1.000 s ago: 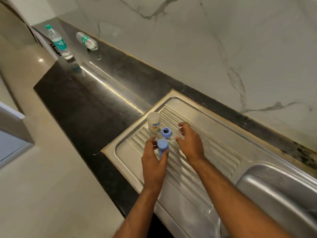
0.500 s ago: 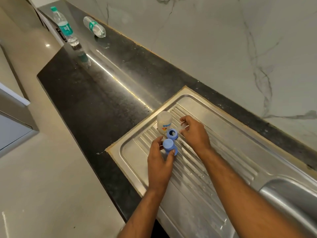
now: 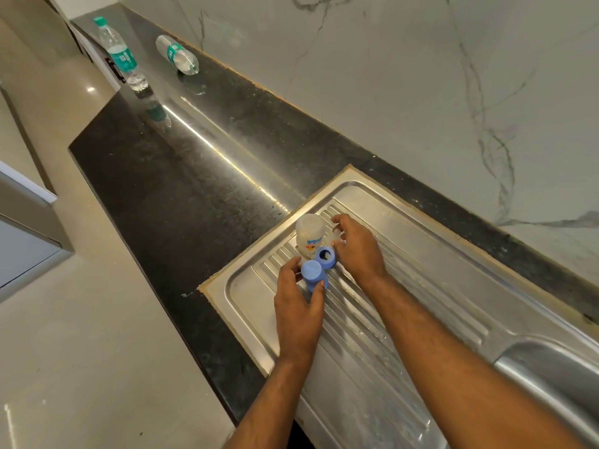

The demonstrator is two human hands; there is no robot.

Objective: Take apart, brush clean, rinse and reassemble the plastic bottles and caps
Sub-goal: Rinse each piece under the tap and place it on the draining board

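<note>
stainless steel is what we see under both hands: the ribbed drainboard (image 3: 405, 286) of a sink set into a black stone surface (image 3: 168, 196). at about eleven o'clock from the middle of the drainboard stands a small translucent bottle (image 3: 309, 233), upside down, with a printed label. touching it at its five o'clock lies a blue ring cap (image 3: 325, 257), open side up. just beside that, at its seven o'clock, stands a blue domed cap (image 3: 313, 275).

our left hand (image 3: 299, 312) has its fingers curled round the domed cap, thumb on one side, fingertip on the other. our right hand (image 3: 355, 249) sits at three o'clock of the bottle, fingers bent over something small and clear; we cannot tell whether they pinch it.

far off at eleven o'clock on the surface, a water bottle with a green cap (image 3: 121, 58) stands upright, and a second water bottle (image 3: 176, 55) lies on its side near the marble wall (image 3: 389, 76). the sink basin (image 3: 551, 374) shows at four o'clock.
</note>
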